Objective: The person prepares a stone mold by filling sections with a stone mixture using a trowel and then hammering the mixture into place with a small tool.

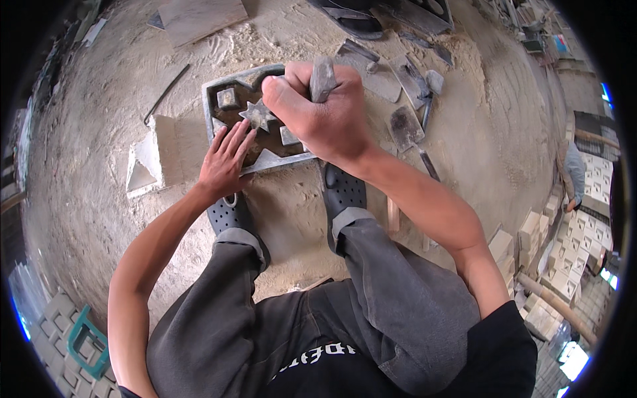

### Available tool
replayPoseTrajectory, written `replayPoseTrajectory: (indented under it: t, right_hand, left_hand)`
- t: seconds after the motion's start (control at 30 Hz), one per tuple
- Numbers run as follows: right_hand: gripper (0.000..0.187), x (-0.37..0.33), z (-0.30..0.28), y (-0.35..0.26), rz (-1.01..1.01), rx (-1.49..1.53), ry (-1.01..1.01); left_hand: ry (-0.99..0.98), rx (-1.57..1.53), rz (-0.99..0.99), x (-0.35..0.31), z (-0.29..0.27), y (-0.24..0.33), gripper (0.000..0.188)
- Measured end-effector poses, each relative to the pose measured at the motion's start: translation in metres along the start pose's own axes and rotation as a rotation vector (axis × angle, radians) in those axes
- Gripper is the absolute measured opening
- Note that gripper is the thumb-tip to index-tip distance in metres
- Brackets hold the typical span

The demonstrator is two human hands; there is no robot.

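A rectangular grey metal mould (210,99) lies on the dusty ground in front of my feet. Inside it are a star-shaped core (257,115), a small square core (227,99) and others partly covered by my hands. My left hand (227,161) rests at the mould's near left side, fingers stretched out and reaching over its rim. Above the mould's right part, my right hand (328,113) is closed in a fist round a grey, dusty tool handle (323,79). Its blunt end sticks up from the fist; the tool's lower end is hidden.
A pale cast block (147,162) stands left of the mould, near a thin bent rod (166,94). A flat board (201,18) lies far left. Trowels (406,127) and flat plates lie to the right. Pale blocks (577,255) are stacked at far right, near another person (572,174).
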State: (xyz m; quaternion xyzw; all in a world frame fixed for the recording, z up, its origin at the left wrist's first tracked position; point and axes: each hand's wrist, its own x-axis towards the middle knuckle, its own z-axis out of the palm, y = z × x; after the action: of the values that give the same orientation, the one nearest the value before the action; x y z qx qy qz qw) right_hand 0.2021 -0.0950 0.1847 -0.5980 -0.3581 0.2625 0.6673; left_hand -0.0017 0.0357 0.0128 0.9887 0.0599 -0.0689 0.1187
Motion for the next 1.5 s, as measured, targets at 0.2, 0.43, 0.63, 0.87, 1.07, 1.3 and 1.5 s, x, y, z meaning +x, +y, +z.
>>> replayPoseTrajectory:
  t: [0.2, 0.43, 0.63, 0.87, 1.07, 1.3, 1.5]
  right_hand:
    - [0.034, -0.005, -0.005, -0.003, -0.069, -0.041, -0.012]
    - [0.040, -0.008, -0.013, 0.057, 0.024, -0.100, -0.114]
    - [0.042, -0.005, -0.015, -0.010, 0.053, 0.054, 0.031]
    - [0.035, -0.009, -0.018, 0.049, 0.029, 0.021, -0.032]
    - [0.033, -0.019, -0.027, 0.080, 0.215, 0.168, -0.017]
    - [0.030, -0.011, -0.016, 0.012, 0.096, 0.229, 0.040]
    - [0.027, -0.018, -0.012, 0.051, 0.028, -0.034, -0.027]
  left_hand:
    - [-0.009, 0.020, 0.009, 0.004, -0.001, 0.004, 0.101]
    - [0.049, 0.012, 0.034, 0.004, 0.003, 0.003, 0.103]
    - [0.011, 0.014, 0.027, 0.004, -0.007, 0.002, 0.109]
    - [0.017, 0.032, 0.022, -0.002, 0.003, -0.003, 0.109]
    - [0.041, 0.036, 0.054, -0.002, 0.006, -0.004, 0.107]
    - [-0.012, 0.046, 0.025, -0.006, 0.005, -0.003, 0.103]
    - [-0.023, 0.059, 0.025, -0.005, 0.004, -0.003, 0.103]
